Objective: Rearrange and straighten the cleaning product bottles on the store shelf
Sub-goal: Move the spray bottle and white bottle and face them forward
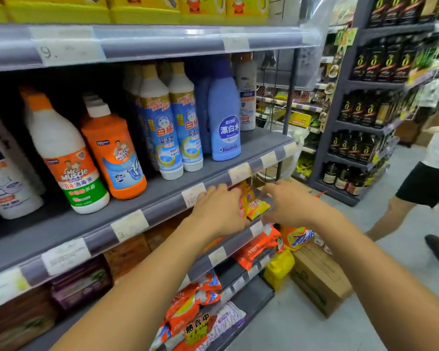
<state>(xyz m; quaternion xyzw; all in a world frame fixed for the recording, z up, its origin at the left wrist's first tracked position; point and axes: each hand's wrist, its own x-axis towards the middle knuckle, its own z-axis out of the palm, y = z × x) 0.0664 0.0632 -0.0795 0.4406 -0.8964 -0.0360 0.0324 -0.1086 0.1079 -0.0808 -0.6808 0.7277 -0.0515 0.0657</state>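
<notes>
Both hands below front edge of bottle shelf [162,196], near its right end. Left hand [217,209] and right hand [289,202] flank yellow-orange packet [255,206], fingers curled against its sides. Cleaning bottles upright on shelf: Mr Muscle white bottle [66,158], orange drain-cleaner bottle [114,153], blue bleach bottle [224,122].

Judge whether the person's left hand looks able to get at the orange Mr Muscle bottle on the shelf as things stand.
Probably yes. The orange Mr Muscle bottle stands near the shelf's open front, nothing before it. The left hand is busy below on a yellow packet, so it must let go and rise past the shelf edge.
</notes>
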